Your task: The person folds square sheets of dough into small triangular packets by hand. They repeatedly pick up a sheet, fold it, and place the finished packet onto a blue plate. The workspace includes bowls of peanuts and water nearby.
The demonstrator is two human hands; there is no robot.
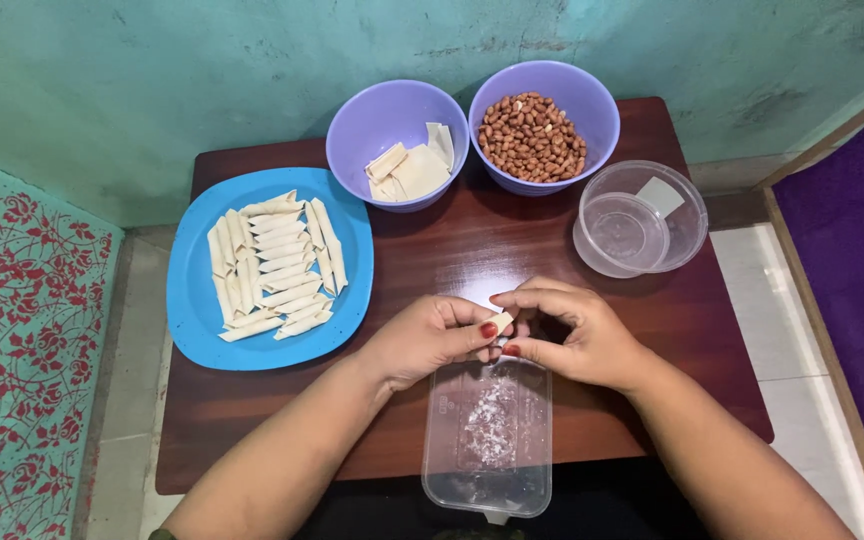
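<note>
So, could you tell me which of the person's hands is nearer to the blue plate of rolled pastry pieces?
The left. The left hand sits just right of the blue plate, by its rim. The right hand lies farther right, beyond the left, both pinching a small pastry piece.

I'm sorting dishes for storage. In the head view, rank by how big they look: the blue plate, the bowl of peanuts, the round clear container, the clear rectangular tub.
1. Blue plate, plainly largest.
2. Clear rectangular tub, though it lies nearest the camera, so its rank is unsure.
3. Bowl of peanuts and round clear container look about alike.
</note>
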